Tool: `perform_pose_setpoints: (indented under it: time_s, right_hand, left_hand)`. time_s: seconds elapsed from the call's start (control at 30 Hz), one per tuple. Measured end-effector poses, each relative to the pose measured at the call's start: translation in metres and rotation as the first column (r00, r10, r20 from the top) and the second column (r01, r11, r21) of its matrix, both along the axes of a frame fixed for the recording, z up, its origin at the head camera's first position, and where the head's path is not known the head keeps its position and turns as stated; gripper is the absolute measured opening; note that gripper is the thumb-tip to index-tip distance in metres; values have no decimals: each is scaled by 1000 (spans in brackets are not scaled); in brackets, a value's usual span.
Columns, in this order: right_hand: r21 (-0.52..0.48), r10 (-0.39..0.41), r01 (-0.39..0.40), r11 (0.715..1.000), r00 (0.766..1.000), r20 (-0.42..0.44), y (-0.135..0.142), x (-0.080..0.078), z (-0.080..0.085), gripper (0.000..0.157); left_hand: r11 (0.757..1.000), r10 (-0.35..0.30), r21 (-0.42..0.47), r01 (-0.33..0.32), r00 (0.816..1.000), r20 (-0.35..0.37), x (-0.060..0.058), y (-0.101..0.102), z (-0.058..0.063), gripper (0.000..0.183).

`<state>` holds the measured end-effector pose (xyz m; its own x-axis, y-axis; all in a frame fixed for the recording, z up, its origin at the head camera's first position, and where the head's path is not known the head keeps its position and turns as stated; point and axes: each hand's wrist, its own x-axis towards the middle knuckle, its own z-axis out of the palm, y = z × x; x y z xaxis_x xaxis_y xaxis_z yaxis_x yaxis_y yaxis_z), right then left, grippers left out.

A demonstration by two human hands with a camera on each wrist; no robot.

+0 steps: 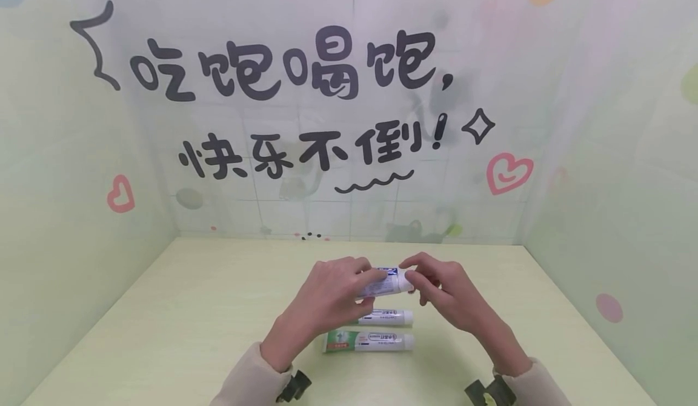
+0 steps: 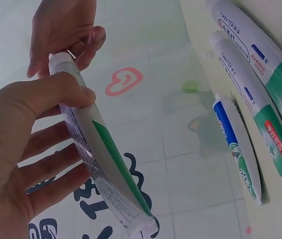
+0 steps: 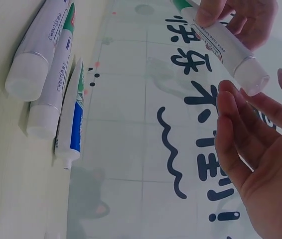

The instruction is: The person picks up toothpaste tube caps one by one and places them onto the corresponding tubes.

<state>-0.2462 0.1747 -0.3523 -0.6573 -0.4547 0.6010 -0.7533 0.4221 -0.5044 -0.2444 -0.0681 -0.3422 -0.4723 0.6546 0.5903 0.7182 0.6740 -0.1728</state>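
My left hand (image 1: 329, 288) grips a white and green toothpaste tube (image 2: 98, 139) above the table, with the thumb across its upper part. The tube's white cap (image 3: 253, 79) points toward my right hand (image 1: 455, 294). In the right wrist view, the right fingers (image 3: 230, 144) are loosely bent beside the cap and the thumb stands apart from it. Whether a fingertip touches the cap is hard to tell. Below lie two larger white and green toothpaste tubes (image 1: 382, 342), both capped. A smaller blue, green and white tube (image 2: 238, 149) beside them shows a narrow bare nozzle.
A small white piece (image 2: 208, 55) lies on the table near the tubes' cap ends. The pale table (image 1: 163, 327) is bounded by a back wall (image 1: 245, 218) with black lettering and by side walls (image 1: 611, 212).
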Motion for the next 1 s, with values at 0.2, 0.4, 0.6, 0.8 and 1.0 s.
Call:
perform_pose_setpoints:
  time_s: [0.2, 0.4, 0.6, 0.8, 1.0]
  right_hand:
    - [2, 27, -27, 1000, 998, -55, 2, -2, -1, 34]
    - [5, 52, -51, 999, 995, -80, 1, -3, -4, 31]
    - [2, -38, 38, 999, 998, -52, -2, -1, -2, 8]
    - [7, -94, 95, 995, 995, -37, -3, 0, -3, 10]
    - [-25, 1, 0, 1000, 1000, 18, -1, 0, -2, 28]
  left_hand:
    - [1000, 6, 6, -6, 1000, 7, 0, -1, 0, 36]
    - [1000, 11, 14, -11, 1000, 13, 0, -2, 0, 35]
    - [1000, -1, 28, 1, 1000, 0, 0, -2, -1, 36]
    - [1000, -3, 26, 4, 1000, -15, 0, -1, -1, 38]
    - [1000, 2, 27, -2, 1000, -9, 0, -2, 0, 38]
